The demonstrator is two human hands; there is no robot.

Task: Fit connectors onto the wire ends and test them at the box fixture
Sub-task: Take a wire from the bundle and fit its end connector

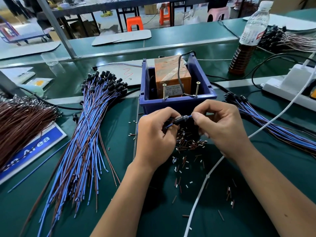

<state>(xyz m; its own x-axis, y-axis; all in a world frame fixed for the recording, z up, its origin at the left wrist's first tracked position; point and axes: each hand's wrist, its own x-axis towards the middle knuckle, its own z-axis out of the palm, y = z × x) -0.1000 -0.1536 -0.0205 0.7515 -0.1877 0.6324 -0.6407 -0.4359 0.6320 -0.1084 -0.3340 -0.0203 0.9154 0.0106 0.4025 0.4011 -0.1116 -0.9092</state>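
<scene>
Small dark plastic connector (pixel 181 119) on thin blue wire (pixel 168 125) lies sideways between hands — left hand (pixel 156 134) pinches wire, right hand (pixel 220 129) pinches other end. Blue plastic box fixture (pixel 177 101) just behind — right hand nearer its two upright screws (pixel 197 89).

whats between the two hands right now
In the head view, a small black connector on a blue wire spans the gap; the left hand and right hand pinch it from either side.

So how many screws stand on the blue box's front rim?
2: left screw and right screw, both upright on the blue box's front rim, beyond the hands. None seem hidden.
</scene>
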